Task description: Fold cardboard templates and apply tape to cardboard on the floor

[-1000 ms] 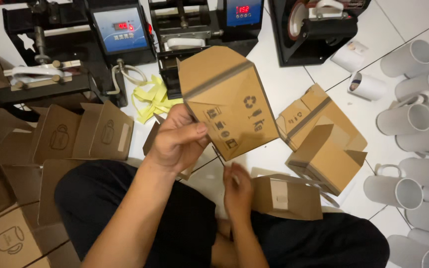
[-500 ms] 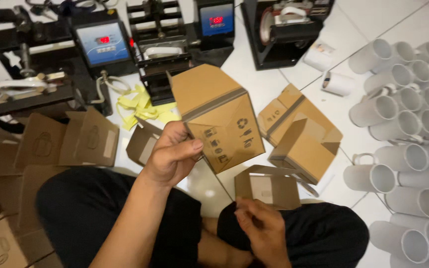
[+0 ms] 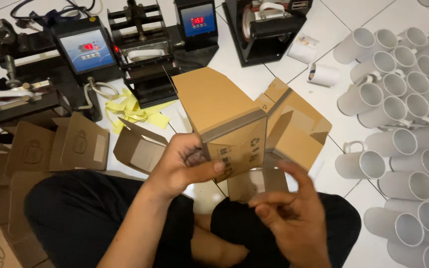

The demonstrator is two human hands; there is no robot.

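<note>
Above the lap, at the near middle of the tiled floor (image 3: 254,79), the left hand (image 3: 184,166) grips a brown cardboard box (image 3: 227,116), thumb pressed on its printed front face and fingers curled behind; the box is held off the floor, tilted, one flap raised away from the viewer. Right hand (image 3: 294,218): hovering just below and right of the box, fingers loosely bent, pinching nothing that can be made out, blurred; whether its fingertips touch the flat box piece (image 3: 256,181) beneath them cannot be told.

Just behind the held box, partly hidden by it, lies an opened carton (image 3: 296,124) with spread flaps. To the left of the left hand stands a small half-folded box (image 3: 137,149), and beyond it flat box blanks (image 3: 58,146) run to the floor's left edge, cut off there. Yellow strips (image 3: 135,111) lie between these and the machines.

Along the far edge stand heat-press machines: a control unit with blue panel (image 3: 85,49), an open mug clamp (image 3: 147,64), a second display unit (image 3: 197,22), and a black mug press (image 3: 269,27), its top cut off. Two printed mugs (image 3: 316,62) lie on their sides near it.

White mugs (image 3: 403,119) crowd the right edge in rows, several cut off. Bare tile remains between carton and mugs.
</note>
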